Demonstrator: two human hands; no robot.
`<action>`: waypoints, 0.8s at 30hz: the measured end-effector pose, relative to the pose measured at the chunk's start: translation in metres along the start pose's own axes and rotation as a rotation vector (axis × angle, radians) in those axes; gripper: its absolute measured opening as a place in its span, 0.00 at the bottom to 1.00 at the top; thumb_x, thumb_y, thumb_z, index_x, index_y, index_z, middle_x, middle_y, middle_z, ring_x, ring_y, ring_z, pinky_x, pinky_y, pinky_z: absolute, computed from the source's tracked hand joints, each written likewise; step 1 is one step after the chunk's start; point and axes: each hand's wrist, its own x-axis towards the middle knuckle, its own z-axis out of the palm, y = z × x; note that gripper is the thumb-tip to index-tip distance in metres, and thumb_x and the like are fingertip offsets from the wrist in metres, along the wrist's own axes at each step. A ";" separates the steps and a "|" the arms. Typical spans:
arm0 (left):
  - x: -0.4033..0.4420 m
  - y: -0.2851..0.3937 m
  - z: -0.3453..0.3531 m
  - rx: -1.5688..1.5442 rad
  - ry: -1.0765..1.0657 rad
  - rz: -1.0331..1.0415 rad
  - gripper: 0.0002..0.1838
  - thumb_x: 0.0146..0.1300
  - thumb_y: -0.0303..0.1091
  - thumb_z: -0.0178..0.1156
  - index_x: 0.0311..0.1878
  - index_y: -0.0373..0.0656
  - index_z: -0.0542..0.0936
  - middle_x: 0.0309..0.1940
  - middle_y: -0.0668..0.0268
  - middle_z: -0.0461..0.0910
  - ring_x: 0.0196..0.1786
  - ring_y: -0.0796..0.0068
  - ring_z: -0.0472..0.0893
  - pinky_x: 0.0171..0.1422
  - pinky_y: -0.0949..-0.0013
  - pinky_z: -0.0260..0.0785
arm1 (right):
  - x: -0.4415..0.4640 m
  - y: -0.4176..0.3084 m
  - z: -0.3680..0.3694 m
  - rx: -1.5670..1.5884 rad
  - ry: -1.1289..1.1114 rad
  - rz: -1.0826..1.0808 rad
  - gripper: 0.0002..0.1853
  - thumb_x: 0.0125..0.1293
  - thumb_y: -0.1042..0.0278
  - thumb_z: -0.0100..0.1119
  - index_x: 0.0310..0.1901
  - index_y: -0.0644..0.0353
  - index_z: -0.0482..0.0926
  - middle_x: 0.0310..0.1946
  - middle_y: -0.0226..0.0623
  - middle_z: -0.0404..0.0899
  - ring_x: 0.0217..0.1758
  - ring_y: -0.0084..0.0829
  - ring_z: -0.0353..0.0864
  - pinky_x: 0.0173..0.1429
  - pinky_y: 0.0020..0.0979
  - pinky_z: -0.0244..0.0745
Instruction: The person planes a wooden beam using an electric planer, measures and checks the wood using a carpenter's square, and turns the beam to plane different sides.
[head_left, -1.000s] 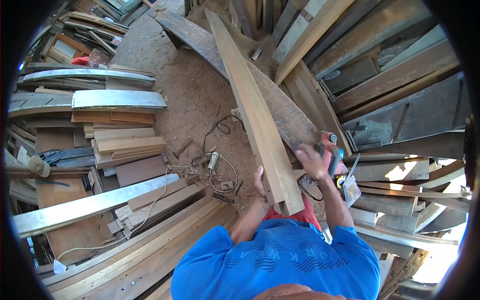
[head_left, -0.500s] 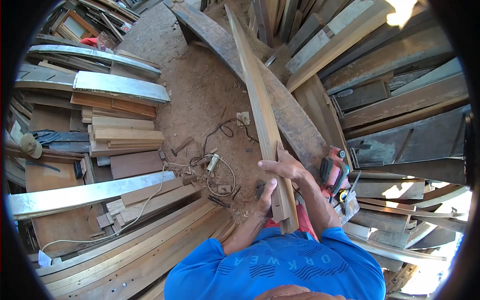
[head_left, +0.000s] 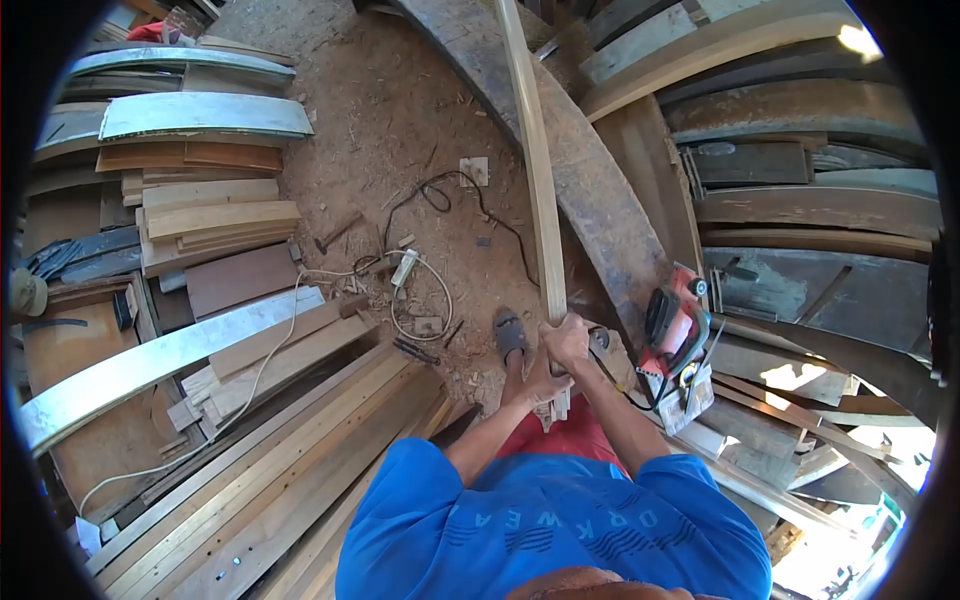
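Note:
A long wooden plank (head_left: 537,170) runs from near my body away over the bench, its narrow face turned up towards me. Both hands are wrapped round its near end. My left hand (head_left: 543,382) grips it closest to my body, low on the plank. My right hand (head_left: 566,340) closes over it just ahead of the left. Past the hands the plank lies above the edge of a worn bench board (head_left: 600,190). To the right of my right hand, a red power planer (head_left: 677,320) sits at the bench's near end.
A power strip (head_left: 405,268) with cables and a hammer (head_left: 338,232) lie on the dirt floor. Stacked boards (head_left: 220,220) line the left side. More timber (head_left: 800,210) leans on the right. My sandalled foot (head_left: 510,335) stands beside the plank.
The plank has turned from its broad face to its narrow edge and sits more upright in view. Both hands have shifted from flatter holds to closed grips round its near end.

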 end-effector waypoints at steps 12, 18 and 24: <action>0.026 -0.011 0.071 -0.356 0.002 0.207 0.65 0.46 0.39 0.82 0.78 0.38 0.44 0.71 0.47 0.63 0.75 0.53 0.67 0.76 0.53 0.62 | 0.022 0.022 -0.029 -0.132 0.132 -0.067 0.30 0.54 0.57 0.66 0.52 0.76 0.80 0.47 0.69 0.83 0.55 0.61 0.85 0.62 0.49 0.79; 0.045 -0.011 0.136 -0.165 0.098 0.079 0.82 0.44 0.55 0.82 0.78 0.25 0.26 0.74 0.38 0.58 0.77 0.43 0.64 0.78 0.51 0.60 | 0.041 0.046 -0.068 -0.206 0.144 -0.096 0.28 0.53 0.53 0.67 0.45 0.75 0.83 0.43 0.68 0.84 0.52 0.60 0.86 0.60 0.50 0.81; 0.063 -0.011 0.142 -0.152 0.018 -0.121 0.71 0.48 0.50 0.81 0.78 0.31 0.36 0.71 0.43 0.65 0.73 0.50 0.69 0.75 0.54 0.65 | 0.030 0.039 -0.077 -0.227 0.111 -0.094 0.28 0.52 0.55 0.68 0.47 0.73 0.84 0.45 0.65 0.85 0.53 0.59 0.86 0.62 0.49 0.79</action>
